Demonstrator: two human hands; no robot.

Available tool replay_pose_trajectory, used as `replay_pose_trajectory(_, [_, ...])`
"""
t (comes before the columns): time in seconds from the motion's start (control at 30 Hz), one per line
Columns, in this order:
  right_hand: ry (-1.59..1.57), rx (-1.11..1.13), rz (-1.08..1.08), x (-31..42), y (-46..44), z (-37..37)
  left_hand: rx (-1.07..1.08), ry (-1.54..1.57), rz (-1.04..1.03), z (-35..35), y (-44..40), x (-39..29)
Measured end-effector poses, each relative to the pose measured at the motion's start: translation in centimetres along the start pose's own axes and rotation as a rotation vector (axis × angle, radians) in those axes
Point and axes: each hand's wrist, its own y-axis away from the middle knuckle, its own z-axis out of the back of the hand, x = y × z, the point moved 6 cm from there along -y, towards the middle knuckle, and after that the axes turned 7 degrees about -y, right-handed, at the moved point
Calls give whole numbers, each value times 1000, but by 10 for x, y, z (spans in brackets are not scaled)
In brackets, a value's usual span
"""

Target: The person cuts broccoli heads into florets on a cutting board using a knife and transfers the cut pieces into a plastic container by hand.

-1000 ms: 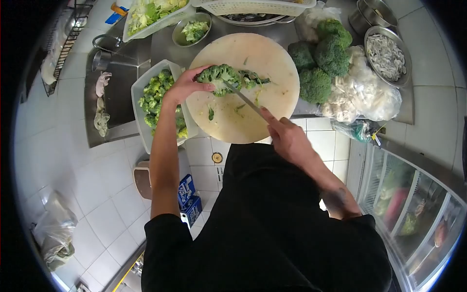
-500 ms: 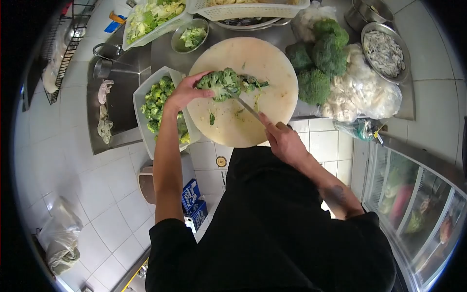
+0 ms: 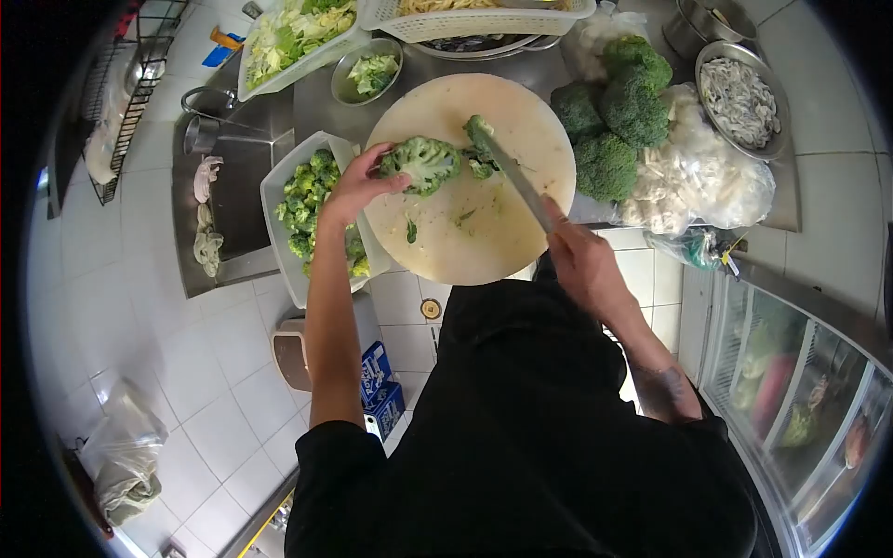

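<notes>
The desk [image 3: 321, 107] has one round cutting board [image 3: 451, 253], one knife [image 3: 516, 172], one cut broccoli head [image 3: 426, 166], four visible whole broccoli heads [image 3: 605, 166], two round bowls [image 3: 342, 86], two pale trays [image 3: 465, 26] and one plastic box [image 3: 375, 256], whose small broccoli pieces [image 3: 302, 200] are too many and too overlapped to count. Beside these are one sink [image 3: 244, 219] and one curved tap [image 3: 206, 91]. Lower down there are two blue boxes [image 3: 383, 405], one brown bin [image 3: 293, 358], one round floor drain [image 3: 431, 308] and one glass-fronted fridge [image 3: 791, 372].
</notes>
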Motion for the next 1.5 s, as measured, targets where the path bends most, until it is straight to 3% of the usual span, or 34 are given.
replay_pose_trajectory(0.23, [69, 147, -3, 26, -3, -28, -133, 31, 87, -2, 14, 4])
replay_pose_trajectory(0.3, [-16, -36, 93, 44, -7, -18, -139, 13, 92, -1, 16, 2])
replay_pose_trajectory(0.43, [-60, -56, 139, 18, 3, -50, -123, -3, 86, -3, 17, -5])
replay_pose_trajectory(0.5, [110, 201, -64, -1, 9, -74, -122, -7, 83, -6, 18, -3])
replay_pose_trajectory(0.67, [109, 199, -10, -5, 5, -74, -143, -9, 24, -2, 12, -7])
replay_pose_trajectory(0.77, [136, 195, 9, -6, -2, -83, -128, 4, 39, -1, 13, 4])
replay_pose_trajectory(0.83, [140, 198, 21, -5, -8, -83, -138, 83, 168, 1, 14, 9])
replay_pose_trajectory(0.9, [139, 202, 44, 4, -11, -75, -137, 53, 135, 1, 16, 6])
replay_pose_trajectory(0.97, [200, 310, -38, 16, -7, -62, -137, 21, 104, 4, 16, 2])
replay_pose_trajectory(1.07, [178, 193, 20, 11, -13, -76, -96, -37, 98, -3, 18, 0])
replay_pose_trajectory(1.3, [178, 259, -30, 2, -3, -50, -176, 22, 196, 2, 18, 16])
replay_pose_trajectory(1.37, [186, 155, -17, -10, -3, -32, -166, -37, 6, 2, 14, 7])
replay_pose_trajectory(1.5, [171, 97, -45, -16, 0, 0, -64, -289, -59, 9, 35, -39])
